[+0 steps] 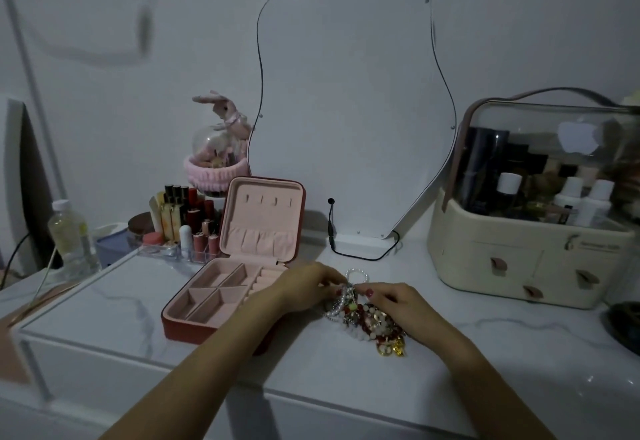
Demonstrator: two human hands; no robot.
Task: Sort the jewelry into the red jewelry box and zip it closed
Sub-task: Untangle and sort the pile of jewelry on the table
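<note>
Near the front edge of the marble-patterned dresser top point(450, 353), right of its middle, lies the jewelry pile point(367, 318), a tangle of bead bracelets and gold pieces running from far-left to near-right. I have both hands at its far end: my left hand point(308, 284) and my right hand point(391, 301) meet fingertip to fingertip there, each apparently pinching strands of a pearl bracelet point(355, 275) that loops out behind them; which strand each finger holds is too small for me to tell.

What matters next is that the red jewelry box point(221, 301) sits just left of the pile, lid upright, its pink tray compartments empty. My left forearm crosses over its near-right corner, so that hand is nearer. I judge a freed piece travels leftward, a short carry, provided the tangle lets go cleanly.
</note>
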